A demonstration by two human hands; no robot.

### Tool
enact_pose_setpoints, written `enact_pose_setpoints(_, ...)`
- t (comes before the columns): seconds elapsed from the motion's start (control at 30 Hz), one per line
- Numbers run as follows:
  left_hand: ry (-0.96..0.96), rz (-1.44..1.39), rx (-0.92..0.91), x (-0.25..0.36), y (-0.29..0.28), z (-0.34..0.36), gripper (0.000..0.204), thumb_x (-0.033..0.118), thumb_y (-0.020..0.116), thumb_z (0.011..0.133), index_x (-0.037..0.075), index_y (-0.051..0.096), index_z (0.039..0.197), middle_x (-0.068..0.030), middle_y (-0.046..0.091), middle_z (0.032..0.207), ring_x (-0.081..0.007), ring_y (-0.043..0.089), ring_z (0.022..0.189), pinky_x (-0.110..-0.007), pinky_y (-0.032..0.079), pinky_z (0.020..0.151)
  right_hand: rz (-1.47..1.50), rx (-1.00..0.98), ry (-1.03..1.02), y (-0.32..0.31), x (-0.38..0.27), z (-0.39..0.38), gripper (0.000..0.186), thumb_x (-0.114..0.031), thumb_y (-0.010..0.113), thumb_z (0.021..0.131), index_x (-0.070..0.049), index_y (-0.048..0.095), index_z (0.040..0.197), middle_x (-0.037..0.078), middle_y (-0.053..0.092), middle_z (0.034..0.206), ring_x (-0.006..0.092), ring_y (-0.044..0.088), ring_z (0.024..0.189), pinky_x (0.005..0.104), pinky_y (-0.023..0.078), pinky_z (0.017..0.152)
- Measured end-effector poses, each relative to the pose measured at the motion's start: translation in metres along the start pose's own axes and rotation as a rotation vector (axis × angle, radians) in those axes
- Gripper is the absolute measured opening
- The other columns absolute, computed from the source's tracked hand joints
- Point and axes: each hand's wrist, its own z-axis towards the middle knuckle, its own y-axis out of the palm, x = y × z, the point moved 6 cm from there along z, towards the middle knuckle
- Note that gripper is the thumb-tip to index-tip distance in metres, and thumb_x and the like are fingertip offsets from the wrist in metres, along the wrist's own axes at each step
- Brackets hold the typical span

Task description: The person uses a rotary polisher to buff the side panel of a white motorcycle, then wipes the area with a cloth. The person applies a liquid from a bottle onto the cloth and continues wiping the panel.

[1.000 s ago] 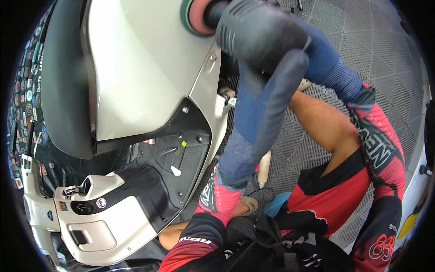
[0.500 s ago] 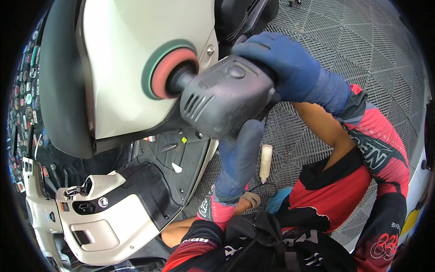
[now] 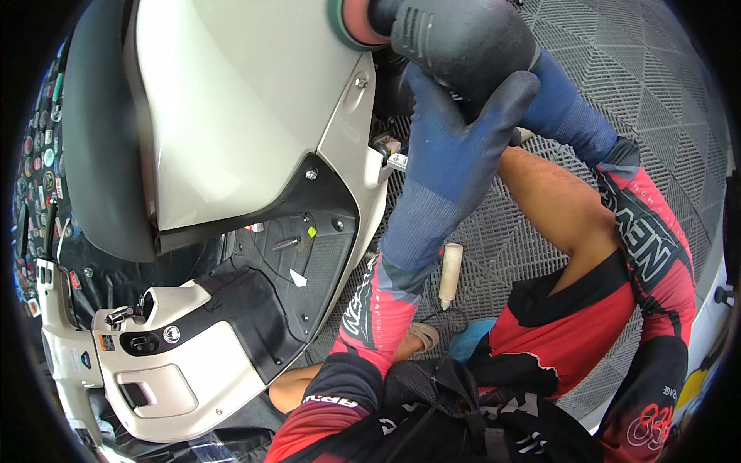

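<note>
A black power polisher [image 3: 463, 54] with a red and green pad [image 3: 361, 23] rests against the upper right part of the cream-coloured scooter side panel [image 3: 231, 108], at the top of the view. My left hand [image 3: 455, 147], in a blue glove with a dark palm, cups the polisher's near side, thumb and fingers spread around its body. My right hand [image 3: 552, 92], gloved alike, holds the machine from its far right side; its fingers are hidden behind the housing.
Left of the panel runs the dark scooter seat [image 3: 100, 147]. Below lie the footboard [image 3: 301, 255] and the cream front cover [image 3: 193, 378]. A pale bottle [image 3: 451, 274] lies on the grey grid floor [image 3: 656, 100] beside my leg, near a thin cable.
Both hands have carried the polisher up and to the right along the panel, from its lower middle to its upper right edge. The left arm now reaches farther forward.
</note>
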Motion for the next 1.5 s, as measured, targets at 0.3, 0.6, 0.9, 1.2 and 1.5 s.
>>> enact_pose_setpoints(0.3, 0.014, 0.004, 0.033, -0.042, 0.012, -0.006, 0.066, 0.038, 0.077, 0.094, 0.001, 0.046, 0.140, -0.0158, 0.065, 0.120, -0.0226, 0.071, 0.096, -0.035, 0.059, 0.085, 0.065, -0.094, 0.178, -0.001, 0.008, -0.021, 0.070, -0.025, 0.093, 0.074, -0.006, 0.060, 0.133, 0.011, 0.072, 0.121, 0.0232, 0.069, 0.110, 0.0392, 0.055, 0.101)
enact_pose_setpoints(0.6, -0.226, -0.027, -0.098, -0.057, 0.005, -0.007, 0.096, 0.048, 0.081, 0.088, -0.007, 0.025, 0.144, -0.0244, 0.058, 0.128, -0.0288, 0.068, 0.110, -0.037, 0.059, 0.089, -0.078, -0.123, 0.164, 0.007, 0.026, -0.025, 0.083, -0.032, 0.095, 0.073, -0.008, 0.055, 0.142, 0.013, 0.070, 0.127, 0.0246, 0.067, 0.117, 0.0412, 0.054, 0.105)
enact_pose_setpoints(0.9, -0.059, 0.013, 0.026, -0.039, 0.010, -0.009, 0.066, 0.043, 0.075, 0.095, 0.000, 0.049, 0.138, -0.0175, 0.068, 0.119, -0.0223, 0.072, 0.101, -0.036, 0.059, 0.086, 0.015, -0.148, 0.209, 0.005, 0.024, -0.024, 0.086, -0.034, 0.094, 0.072, -0.007, 0.054, 0.142, 0.014, 0.069, 0.127, 0.0264, 0.067, 0.117, 0.0428, 0.054, 0.106)
enact_pose_setpoints(1.2, 0.013, 0.047, -0.074, -0.021, 0.018, 0.021, 0.075, 0.042, 0.079, 0.091, -0.002, 0.043, 0.140, -0.0193, 0.064, 0.123, -0.0255, 0.071, 0.103, -0.036, 0.061, 0.084, 0.085, -0.019, 0.223, -0.011, 0.010, -0.011, 0.078, -0.027, 0.094, 0.072, -0.003, 0.057, 0.137, 0.016, 0.069, 0.126, 0.0289, 0.068, 0.118, 0.0422, 0.054, 0.106)
enact_pose_setpoints(1.5, 0.006, 0.063, 0.012, -0.021, 0.011, 0.008, 0.077, 0.043, 0.078, 0.092, -0.002, 0.041, 0.142, -0.0200, 0.064, 0.124, -0.0270, 0.071, 0.104, -0.037, 0.062, 0.084, 0.164, -0.135, -0.002, -0.004, -0.004, -0.016, 0.075, -0.022, 0.092, 0.075, -0.003, 0.056, 0.138, 0.016, 0.070, 0.124, 0.0271, 0.068, 0.117, 0.0415, 0.053, 0.107)
